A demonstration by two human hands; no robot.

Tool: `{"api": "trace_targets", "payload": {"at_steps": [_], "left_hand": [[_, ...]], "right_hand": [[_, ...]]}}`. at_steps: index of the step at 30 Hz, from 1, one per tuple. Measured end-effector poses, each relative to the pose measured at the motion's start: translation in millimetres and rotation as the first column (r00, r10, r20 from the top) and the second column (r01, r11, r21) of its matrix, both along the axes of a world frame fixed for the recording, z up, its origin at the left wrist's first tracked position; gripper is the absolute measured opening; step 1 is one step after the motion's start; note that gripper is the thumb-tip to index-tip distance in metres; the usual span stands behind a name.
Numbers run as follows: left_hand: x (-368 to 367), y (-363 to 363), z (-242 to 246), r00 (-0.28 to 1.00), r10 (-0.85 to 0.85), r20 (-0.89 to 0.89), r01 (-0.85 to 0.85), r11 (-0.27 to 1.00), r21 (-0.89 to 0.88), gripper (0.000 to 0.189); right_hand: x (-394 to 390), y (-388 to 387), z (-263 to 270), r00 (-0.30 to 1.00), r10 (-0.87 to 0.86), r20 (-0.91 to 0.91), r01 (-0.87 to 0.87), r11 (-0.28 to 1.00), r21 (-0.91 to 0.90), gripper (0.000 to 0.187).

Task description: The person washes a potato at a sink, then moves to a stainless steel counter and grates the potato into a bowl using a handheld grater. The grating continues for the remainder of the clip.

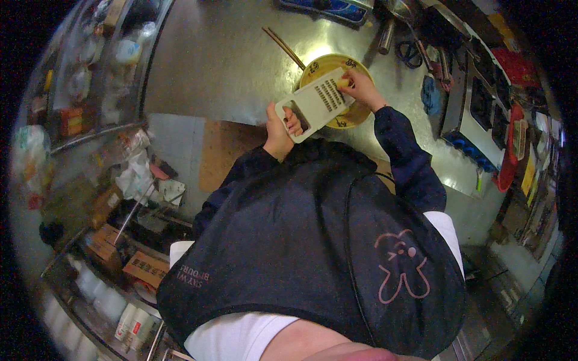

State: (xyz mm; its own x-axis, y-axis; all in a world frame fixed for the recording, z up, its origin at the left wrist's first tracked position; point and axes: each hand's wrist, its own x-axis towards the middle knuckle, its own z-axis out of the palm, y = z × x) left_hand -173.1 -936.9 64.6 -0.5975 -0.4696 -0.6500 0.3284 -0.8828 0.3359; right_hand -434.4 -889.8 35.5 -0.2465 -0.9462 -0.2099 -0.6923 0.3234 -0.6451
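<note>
A white hand grater (311,106) slants across a yellow patterned bowl (361,115), its far end over the bowl. Through the opening in its near end, my left hand (283,128) grips the handle. My right hand (361,89) pinches a small pale-yellow piece of food (344,83) against the grater's far part, beyond the rows of slots. What the piece is, I cannot tell. A pair of chopsticks (284,48) leans out over the bowl's far left rim. The bowl stands on a stainless-steel worktop (216,58); the grater hides much of its inside.
At the back edge lies a blue tray (332,6). To the right are black-handled scissors (410,54), a blue cloth (431,94) and a metal-sided appliance (474,122). Cardboard boxes (144,267) and plastic bags (135,173) sit low on the left.
</note>
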Motion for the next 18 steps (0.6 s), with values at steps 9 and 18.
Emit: {"api": "trace_targets", "payload": {"at_steps": [9,18], "left_hand": [[-1.3,0.4,1.4,1.0,0.004,0.01,-0.004,1.0,0.007,0.049],[-0.5,0.7,3.3,1.0,0.007,0.004,-0.007,1.0,-0.013,0.049]], "right_hand": [[6.2,12.1,-15.0,0.982,-0.138,0.126,0.149,0.986,-0.079,0.041],[3.8,12.8,-33.2,0.954,-0.297,0.044,0.3,0.942,-0.152,0.026]]}}
